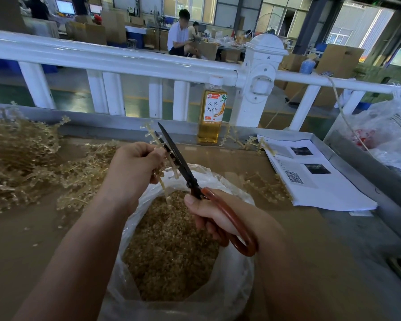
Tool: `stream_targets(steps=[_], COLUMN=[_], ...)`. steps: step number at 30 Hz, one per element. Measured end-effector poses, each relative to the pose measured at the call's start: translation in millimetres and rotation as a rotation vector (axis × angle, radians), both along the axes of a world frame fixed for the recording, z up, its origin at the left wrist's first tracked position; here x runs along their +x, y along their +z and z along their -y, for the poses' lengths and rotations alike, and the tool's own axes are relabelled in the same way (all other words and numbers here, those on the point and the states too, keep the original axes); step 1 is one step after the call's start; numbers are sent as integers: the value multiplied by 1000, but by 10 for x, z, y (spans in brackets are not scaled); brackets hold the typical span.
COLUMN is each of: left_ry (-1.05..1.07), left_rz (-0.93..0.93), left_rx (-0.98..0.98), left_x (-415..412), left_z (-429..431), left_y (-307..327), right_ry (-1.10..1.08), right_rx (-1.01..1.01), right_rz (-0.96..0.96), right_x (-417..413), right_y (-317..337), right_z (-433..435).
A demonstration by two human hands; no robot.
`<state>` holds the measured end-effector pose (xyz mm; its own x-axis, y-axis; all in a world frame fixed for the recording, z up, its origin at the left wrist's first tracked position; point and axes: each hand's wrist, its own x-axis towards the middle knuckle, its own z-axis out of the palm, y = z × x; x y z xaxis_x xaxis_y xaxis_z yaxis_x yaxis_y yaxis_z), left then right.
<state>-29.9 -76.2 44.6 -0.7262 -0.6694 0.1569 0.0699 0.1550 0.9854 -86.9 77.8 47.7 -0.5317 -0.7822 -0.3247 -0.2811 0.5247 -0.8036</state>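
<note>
My left hand [134,164] grips a translucent tan plastic sprue [153,136] with small parts branching off its stem, held upright over an open clear plastic bag [229,272]. My right hand [220,216] holds black-bladed scissors [180,165] by their red-brown handles [240,230]. The blades are slightly apart and lie against the sprue's side branches. The bag is filled with several small tan cut-off pieces [171,246].
A big heap of uncut sprues [26,163] lies to the left on the brown cardboard tabletop [21,232]. More sprues [266,188] sit right of the bag beside a stack of printed papers [315,177]. A drink bottle [212,111] stands by the white railing [125,63].
</note>
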Motion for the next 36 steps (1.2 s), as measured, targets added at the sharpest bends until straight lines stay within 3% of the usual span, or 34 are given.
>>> stream_targets(steps=[10,21,36], left_ry=[-40,-71,-67], left_rz=[25,12,12], left_rx=[9,43,5], left_x=[-7,21,29], left_z=[-15,15,20], left_y=[-3,24,26], right_ry=[8,-13,31], right_rx=[-13,-50,20], right_rz=[-57,100,-24], right_x=[33,16,18], right_y=[41,-12,95], right_z=[35,21,38])
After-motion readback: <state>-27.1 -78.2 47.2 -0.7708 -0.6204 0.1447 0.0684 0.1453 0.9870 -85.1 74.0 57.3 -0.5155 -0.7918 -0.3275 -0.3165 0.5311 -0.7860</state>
